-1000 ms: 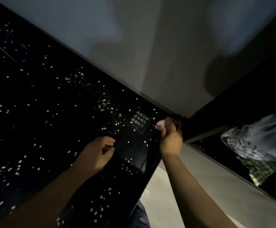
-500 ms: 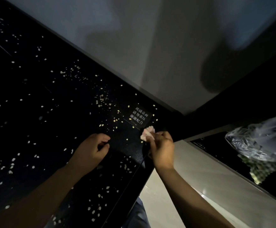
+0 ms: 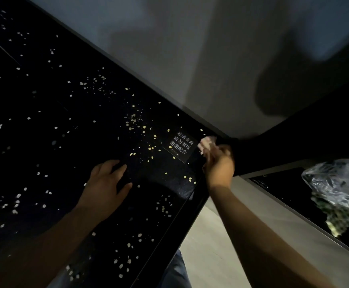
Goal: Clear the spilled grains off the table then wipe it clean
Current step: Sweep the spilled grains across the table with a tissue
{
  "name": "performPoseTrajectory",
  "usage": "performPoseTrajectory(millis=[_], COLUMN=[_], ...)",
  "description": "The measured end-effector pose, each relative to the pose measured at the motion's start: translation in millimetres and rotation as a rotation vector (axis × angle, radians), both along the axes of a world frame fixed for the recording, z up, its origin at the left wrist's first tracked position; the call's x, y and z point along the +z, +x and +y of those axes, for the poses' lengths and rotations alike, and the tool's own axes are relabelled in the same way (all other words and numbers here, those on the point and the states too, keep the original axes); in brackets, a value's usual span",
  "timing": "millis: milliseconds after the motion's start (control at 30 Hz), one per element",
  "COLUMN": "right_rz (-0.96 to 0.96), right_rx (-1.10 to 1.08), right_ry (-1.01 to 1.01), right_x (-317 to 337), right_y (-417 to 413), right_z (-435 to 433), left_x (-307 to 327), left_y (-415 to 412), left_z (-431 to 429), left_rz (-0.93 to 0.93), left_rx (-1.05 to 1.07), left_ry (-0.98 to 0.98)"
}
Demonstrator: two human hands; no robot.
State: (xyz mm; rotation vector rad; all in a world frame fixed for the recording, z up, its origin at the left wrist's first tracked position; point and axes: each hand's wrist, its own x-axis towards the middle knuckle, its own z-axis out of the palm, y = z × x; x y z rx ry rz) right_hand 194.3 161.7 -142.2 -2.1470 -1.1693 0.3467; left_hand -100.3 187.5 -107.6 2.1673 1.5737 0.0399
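Though the light is low, the bench (image 3: 45, 96) reads as a glossy black top that runs up to a corner against a pale grey wall (image 3: 180, 48). Grains (image 3: 132, 121) lie scattered over most of it. The pale flecks are thickest just beyond the left fingertips and between the two hands, with another patch beside the left forearm.

The left hand (image 3: 105, 183) lies flat on the top, fingers straight and spread, holding nothing. The right hand (image 3: 219, 163) is at the bench corner, well apart from the left. Its fingers are closed round a small pale pinkish wad (image 3: 205, 141) that sticks out past them. Just left of the wad, a dark label (image 3: 180, 145) with white characters lies on the top, a few grains on it.

A broad shadow (image 3: 294, 90) falls on the wall beyond the right hand. Right of the right forearm comes a pale ledge (image 3: 294, 223), then a second dark surface (image 3: 279, 183) carrying a crumpled clear plastic bag (image 3: 335, 183). Between the forearms are pale floor (image 3: 211, 256) and a patch of blue trouser leg (image 3: 175, 271).

Hard to make out:
- The right hand and wad are blurred. I cannot tell whether the wad is cloth or paper, or whether it touches the top.
- The bag is cut by the right edge, and its contents are unclear.
- The bench runs out of view at left and bottom.
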Motion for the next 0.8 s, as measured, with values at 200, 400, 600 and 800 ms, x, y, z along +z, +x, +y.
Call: performPoseTrajectory(millis=[200,400,600,800], right_rz=[0.103,0.179,0.289,0.262], right_rx=[0.271,-0.036,0.120,0.281], right_ry=[0.011,0.160,0.012,-0.034], right_x=[-0.7,36.1,22.5,11.0], right_y=[-52.5,-10.4,21.2,15.5], right_z=[-44.1,10.4,71.2,61.5], left_x=[4.2,6.5,3.2,0.3], left_y=[-5.5,-5.6,-4.0,-4.6], left_z=[1.0,0.9,-1.9,-3.6], left_rz=[0.009,0.014,0.027,0.021], left_rx=[-0.038,-0.069,-0.058,-0.052], left_ry=[-0.026,-0.053,-0.039,-0.028])
